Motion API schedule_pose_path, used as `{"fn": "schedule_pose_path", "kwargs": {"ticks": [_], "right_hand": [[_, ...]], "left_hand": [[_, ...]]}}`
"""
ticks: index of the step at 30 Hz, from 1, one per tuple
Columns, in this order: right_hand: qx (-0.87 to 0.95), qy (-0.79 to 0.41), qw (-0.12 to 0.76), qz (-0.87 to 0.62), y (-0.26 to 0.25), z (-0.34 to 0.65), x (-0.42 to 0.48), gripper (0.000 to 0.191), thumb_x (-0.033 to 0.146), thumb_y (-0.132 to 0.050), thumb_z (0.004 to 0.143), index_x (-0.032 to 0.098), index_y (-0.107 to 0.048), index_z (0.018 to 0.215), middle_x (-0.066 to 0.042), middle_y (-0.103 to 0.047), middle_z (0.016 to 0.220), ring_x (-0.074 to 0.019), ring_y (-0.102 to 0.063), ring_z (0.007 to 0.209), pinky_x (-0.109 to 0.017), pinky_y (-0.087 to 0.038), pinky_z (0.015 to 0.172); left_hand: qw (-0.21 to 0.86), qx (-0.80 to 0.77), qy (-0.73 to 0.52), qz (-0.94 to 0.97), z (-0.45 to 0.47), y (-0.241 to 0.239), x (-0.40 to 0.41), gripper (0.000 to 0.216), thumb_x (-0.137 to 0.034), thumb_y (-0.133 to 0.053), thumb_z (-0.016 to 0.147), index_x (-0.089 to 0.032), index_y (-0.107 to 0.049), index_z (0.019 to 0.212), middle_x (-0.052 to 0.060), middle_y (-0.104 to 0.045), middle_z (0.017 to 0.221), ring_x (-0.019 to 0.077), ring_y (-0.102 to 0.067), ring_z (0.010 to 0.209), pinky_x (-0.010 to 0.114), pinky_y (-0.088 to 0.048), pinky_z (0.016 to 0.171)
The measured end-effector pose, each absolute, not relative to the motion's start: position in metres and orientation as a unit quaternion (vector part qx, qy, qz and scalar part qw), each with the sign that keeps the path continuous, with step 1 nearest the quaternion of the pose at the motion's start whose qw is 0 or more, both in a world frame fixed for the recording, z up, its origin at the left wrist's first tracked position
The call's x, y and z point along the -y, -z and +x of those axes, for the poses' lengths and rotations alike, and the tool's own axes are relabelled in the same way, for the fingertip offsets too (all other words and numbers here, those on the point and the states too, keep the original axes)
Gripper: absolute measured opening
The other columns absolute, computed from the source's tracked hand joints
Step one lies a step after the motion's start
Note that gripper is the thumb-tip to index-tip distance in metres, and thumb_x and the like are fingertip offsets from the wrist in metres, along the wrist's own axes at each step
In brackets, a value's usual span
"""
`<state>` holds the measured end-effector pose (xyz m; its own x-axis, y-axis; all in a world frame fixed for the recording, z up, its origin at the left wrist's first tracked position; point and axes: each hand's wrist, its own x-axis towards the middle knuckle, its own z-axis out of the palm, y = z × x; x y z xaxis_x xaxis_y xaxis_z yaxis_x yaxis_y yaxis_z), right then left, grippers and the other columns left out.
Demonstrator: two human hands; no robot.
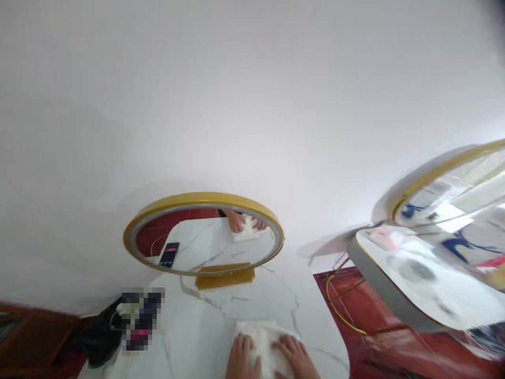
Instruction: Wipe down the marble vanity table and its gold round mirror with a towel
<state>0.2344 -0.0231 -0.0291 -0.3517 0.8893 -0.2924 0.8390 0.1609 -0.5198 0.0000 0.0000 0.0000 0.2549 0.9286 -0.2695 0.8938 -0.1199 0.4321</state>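
Observation:
A folded white cloth or paper wipe [263,339] lies on the white, grey-veined tabletop [205,326], at the bottom middle of the head view. My left hand [242,360] rests on its left side with the fingers stretched out. On the right side my right hand [296,359] lies with its fingers spread. Both hands press on the wipe from above, and neither is closed around it. Behind them stands an oval, gold-framed mirror [204,198] on a gold base [224,279]. Its glass reflects both hands, the wipe and a phone.
A second white-topped table [414,279] with a gold-framed mirror [434,179] stands to the right. Between the tables, a yellow cable [341,314] lies over the red floor [379,342]. A dark bag-like object [98,337] is at left, beside a pixelated patch. The white wall [236,105] rises behind.

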Motion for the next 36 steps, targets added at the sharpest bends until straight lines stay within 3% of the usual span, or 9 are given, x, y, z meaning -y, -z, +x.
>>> {"fn": "schedule_pose_path", "kwargs": {"ticks": [5, 7, 10, 13, 18, 23, 28, 36], "right_hand": [[0.728, -0.259, 0.106, -0.626, 0.038, 0.338, 0.066, 0.058, 0.054, -0.056, 0.074, 0.037, -0.047, 0.129, -0.003, -0.048, 0.135, -0.0294, -0.043, 0.123, -0.042, -0.035, 0.101], [0.721, -0.218, 0.115, -0.648, 0.044, 0.367, 0.077, 0.056, 0.051, -0.055, 0.076, 0.037, -0.047, 0.129, -0.002, -0.050, 0.133, -0.0278, -0.045, 0.121, -0.039, -0.037, 0.098], [0.727, -0.106, 0.134, -0.665, 0.053, 0.388, 0.084, 0.052, 0.048, -0.052, 0.078, 0.039, -0.047, 0.129, -0.001, -0.055, 0.127, -0.0274, -0.050, 0.114, -0.040, -0.039, 0.093], [0.754, 0.017, 0.163, -0.636, 0.064, 0.382, 0.080, 0.058, 0.052, -0.050, 0.078, 0.038, -0.041, 0.134, 0.000, -0.056, 0.126, -0.0287, -0.051, 0.112, -0.043, -0.033, 0.096], [0.763, 0.141, 0.210, -0.595, 0.072, 0.350, 0.064, 0.076, 0.065, -0.045, 0.074, 0.028, -0.035, 0.139, -0.009, -0.059, 0.121, -0.0340, -0.045, 0.115, -0.052, -0.016, 0.102], [0.794, 0.089, 0.186, -0.572, 0.054, 0.342, 0.030, 0.073, 0.057, -0.045, 0.077, 0.026, -0.030, 0.141, -0.010, -0.046, 0.136, -0.0364, -0.032, 0.127, -0.059, -0.007, 0.104], [0.805, 0.039, 0.158, -0.571, 0.029, 0.343, -0.020, 0.067, 0.051, -0.040, 0.084, 0.027, -0.021, 0.144, -0.007, -0.029, 0.146, -0.0325, -0.023, 0.133, -0.058, -0.002, 0.106], [0.802, -0.001, 0.154, -0.578, 0.025, 0.342, -0.109, 0.067, 0.046, -0.041, 0.085, 0.028, -0.014, 0.144, -0.006, -0.020, 0.150, -0.0287, -0.019, 0.136, -0.054, -0.002, 0.108]], "left_hand": [[0.304, -0.464, -0.025, 0.832, 0.077, 0.023, 0.004, 0.043, -0.035, -0.057, 0.067, -0.022, -0.055, 0.109, 0.006, -0.056, 0.112, 0.0236, -0.049, 0.106, 0.033, -0.039, 0.094], [0.256, -0.428, -0.068, 0.864, 0.106, 0.044, 0.010, 0.048, -0.044, -0.057, 0.070, -0.025, -0.054, 0.114, 0.005, -0.058, 0.113, 0.0235, -0.052, 0.103, 0.032, -0.043, 0.090], [0.104, -0.401, -0.184, 0.891, 0.140, 0.071, 0.019, 0.052, -0.052, -0.053, 0.075, -0.028, -0.051, 0.121, 0.005, -0.062, 0.112, 0.0241, -0.056, 0.102, 0.034, -0.046, 0.085], [0.022, -0.347, -0.232, 0.908, 0.154, 0.072, 0.021, 0.050, -0.054, -0.049, 0.080, -0.035, -0.046, 0.126, 0.001, -0.062, 0.116, 0.0211, -0.057, 0.104, 0.033, -0.046, 0.085], [0.078, -0.351, -0.143, 0.922, 0.142, 0.045, 0.011, 0.062, -0.063, -0.049, 0.076, -0.037, -0.040, 0.132, 0.000, -0.055, 0.128, 0.0233, -0.052, 0.115, 0.037, -0.044, 0.093], [0.154, -0.388, -0.070, 0.906, 0.134, 0.032, -0.008, 0.066, -0.047, -0.055, 0.079, -0.036, -0.030, 0.138, 0.002, -0.042, 0.141, 0.0251, -0.042, 0.126, 0.041, -0.038, 0.102], [0.215, -0.463, -0.054, 0.858, 0.143, 0.012, -0.041, 0.066, -0.028, -0.052, 0.082, -0.037, -0.023, 0.141, -0.003, -0.026, 0.149, 0.0225, -0.026, 0.136, 0.041, -0.028, 0.111], [0.236, -0.527, -0.033, 0.816, 0.166, -0.026, -0.121, 0.069, -0.011, -0.046, 0.076, -0.036, -0.030, 0.138, -0.004, -0.028, 0.148, 0.0213, -0.023, 0.136, 0.046, -0.023, 0.111]]}}
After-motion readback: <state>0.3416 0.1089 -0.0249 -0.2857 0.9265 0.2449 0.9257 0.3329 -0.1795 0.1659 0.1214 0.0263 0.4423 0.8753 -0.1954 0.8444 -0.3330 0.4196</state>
